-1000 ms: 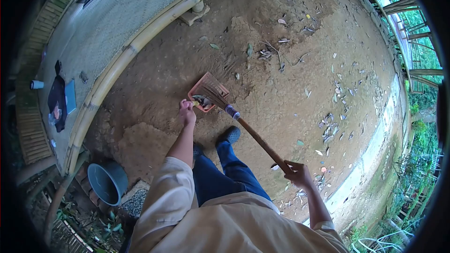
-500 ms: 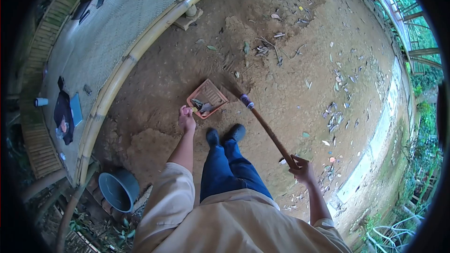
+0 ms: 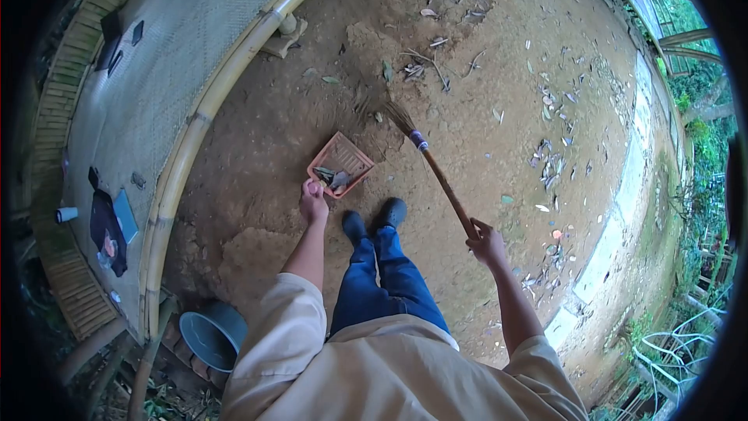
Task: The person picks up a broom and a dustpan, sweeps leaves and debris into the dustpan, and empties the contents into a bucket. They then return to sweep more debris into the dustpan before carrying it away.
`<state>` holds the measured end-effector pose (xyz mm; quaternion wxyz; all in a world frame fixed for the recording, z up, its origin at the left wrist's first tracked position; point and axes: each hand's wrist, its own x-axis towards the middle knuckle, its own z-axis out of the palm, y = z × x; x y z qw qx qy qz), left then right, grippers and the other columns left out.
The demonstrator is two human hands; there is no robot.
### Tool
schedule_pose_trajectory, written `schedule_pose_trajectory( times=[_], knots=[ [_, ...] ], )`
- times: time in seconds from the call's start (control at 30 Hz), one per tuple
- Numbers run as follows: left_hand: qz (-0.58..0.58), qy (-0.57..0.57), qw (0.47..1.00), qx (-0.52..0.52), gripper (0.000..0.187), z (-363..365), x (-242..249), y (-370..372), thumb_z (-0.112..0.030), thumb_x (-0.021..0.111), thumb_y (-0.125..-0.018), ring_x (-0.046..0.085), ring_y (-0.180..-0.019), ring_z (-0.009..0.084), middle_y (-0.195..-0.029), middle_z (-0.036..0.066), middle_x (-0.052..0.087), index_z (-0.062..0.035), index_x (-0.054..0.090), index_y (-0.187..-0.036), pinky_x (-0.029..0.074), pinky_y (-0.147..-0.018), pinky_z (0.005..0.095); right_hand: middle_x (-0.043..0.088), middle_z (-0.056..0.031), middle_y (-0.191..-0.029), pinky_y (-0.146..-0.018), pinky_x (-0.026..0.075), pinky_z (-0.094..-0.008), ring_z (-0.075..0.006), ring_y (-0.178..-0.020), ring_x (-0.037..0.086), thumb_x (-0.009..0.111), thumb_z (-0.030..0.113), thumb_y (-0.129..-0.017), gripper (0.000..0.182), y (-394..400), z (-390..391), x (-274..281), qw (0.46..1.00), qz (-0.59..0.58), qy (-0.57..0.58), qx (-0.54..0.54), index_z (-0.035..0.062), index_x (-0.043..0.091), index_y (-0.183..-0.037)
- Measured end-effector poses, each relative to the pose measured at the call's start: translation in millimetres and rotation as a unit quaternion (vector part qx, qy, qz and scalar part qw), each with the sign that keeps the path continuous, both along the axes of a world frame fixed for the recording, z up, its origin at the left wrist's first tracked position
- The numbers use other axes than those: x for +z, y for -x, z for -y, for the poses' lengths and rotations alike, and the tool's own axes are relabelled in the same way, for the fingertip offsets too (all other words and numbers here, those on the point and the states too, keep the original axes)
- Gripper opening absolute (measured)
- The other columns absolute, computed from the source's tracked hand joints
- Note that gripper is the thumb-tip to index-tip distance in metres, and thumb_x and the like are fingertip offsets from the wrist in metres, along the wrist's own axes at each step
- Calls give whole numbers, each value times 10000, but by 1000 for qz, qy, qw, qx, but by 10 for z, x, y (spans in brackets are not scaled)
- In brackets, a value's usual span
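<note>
My left hand (image 3: 314, 201) is closed at the near left corner of an orange-red plastic basket (image 3: 361, 157), with something small and pink at the fingers. The basket is tilted just above or on the dirt and holds dry leaves (image 3: 336, 179). My right hand (image 3: 486, 243) grips the upper end of a wooden-handled broom (image 3: 448, 189). Its bristles (image 3: 400, 118) touch the ground beyond the basket, to the right. Whether the left hand holds the basket's rim or a handle is hard to make out.
A bamboo-edged platform (image 3: 178, 157) with a dark cloth (image 3: 103, 222), a cup (image 3: 67, 214) and a blue folder (image 3: 125, 215) runs along the left. A grey tub (image 3: 214, 335) stands lower left. Twigs (image 3: 425, 58) and scattered leaves (image 3: 552, 165) lie on the dirt.
The broom's bristles have moved away from the basket, farther forward. My right hand has shifted up and left in view. My left hand stays at the basket.
</note>
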<state>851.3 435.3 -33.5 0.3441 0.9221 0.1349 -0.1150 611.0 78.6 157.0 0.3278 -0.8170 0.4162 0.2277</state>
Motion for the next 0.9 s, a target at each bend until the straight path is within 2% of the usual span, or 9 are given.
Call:
schedule_pose_trajectory(
  times=[0.1,0.2,0.23,0.27,0.37,0.47,0.57,0.8,0.9],
  knots=[
    [15,-1,1000,-21,375,20,46,-80,-250,678,-895,643,-1034,340,-1127,145,664,-136,567,-1234,505,-855,424,710,-205,-987,-751,554,-397,-326,-842,708,757,230,-697,647,179,-90,-174,997,26,39,66,173,598,-1322],
    [-8,-5,1000,-27,388,80,153,-126,-260,691,-884,646,-1029,330,-1124,135,667,-138,571,-1232,509,-852,419,724,-161,-949,-651,547,-361,-236,-734,690,773,169,-719,643,451,-94,-78,997,3,-48,64,169,592,-1335],
    [-12,-8,1000,-25,391,90,133,-131,-263,697,-879,646,-1028,329,-1124,132,668,-137,574,-1228,510,-851,418,728,-146,-941,-617,544,-349,-209,-703,681,774,152,-727,639,494,-115,19,995,-3,-82,60,167,590,-1338],
    [-17,-11,1000,-23,395,98,113,-135,-266,702,-874,647,-1027,327,-1125,130,668,-137,577,-1225,511,-851,416,730,-101,-924,-527,516,-307,-143,-620,634,763,103,-752,620,563,-120,169,992,-21,-123,34,166,587,-1343],
    [-19,-22,1000,-7,400,109,136,-145,-262,719,-860,653,-1021,317,-1123,127,669,-133,586,-1215,515,-850,407,733,-95,-937,-493,503,-289,-126,-563,609,765,89,-750,621,687,-155,654,979,-75,-187,-15,164,588,-1341],
    [2,5,1000,17,384,13,-17,-101,-247,718,-852,647,-1015,340,-1108,133,674,-158,584,-1200,509,-839,436,718,-153,-1067,-780,555,-378,-255,-868,702,781,161,-723,646,801,-262,937,974,-120,-191,-18,200,590,-1339],
    [27,34,999,34,375,-57,-127,-54,-242,714,-853,642,-1016,353,-1108,138,672,-170,581,-1196,503,-832,451,722,-142,-1065,-774,561,-367,-234,-852,706,775,164,-725,645,925,-371,945,983,-82,-163,3,196,588,-1341],
    [24,57,998,18,359,-100,49,6,-227,703,-864,636,-1021,359,-1116,146,666,-162,584,-1196,502,-833,445,694,-205,-1110,-842,541,-380,-299,-1001,688,734,148,-723,635,669,-478,977,985,-75,-145,-48,168,587,-1341],
    [67,98,993,7,347,-78,-40,-24,-211,700,-867,636,-1015,365,-1112,148,667,-158,588,-1191,503,-829,445,688,-205,-1121,-842,541,-386,-315,-1001,684,733,173,-728,630,697,-450,749,993,-31,-106,-36,174,586,-1340]
  ],
)
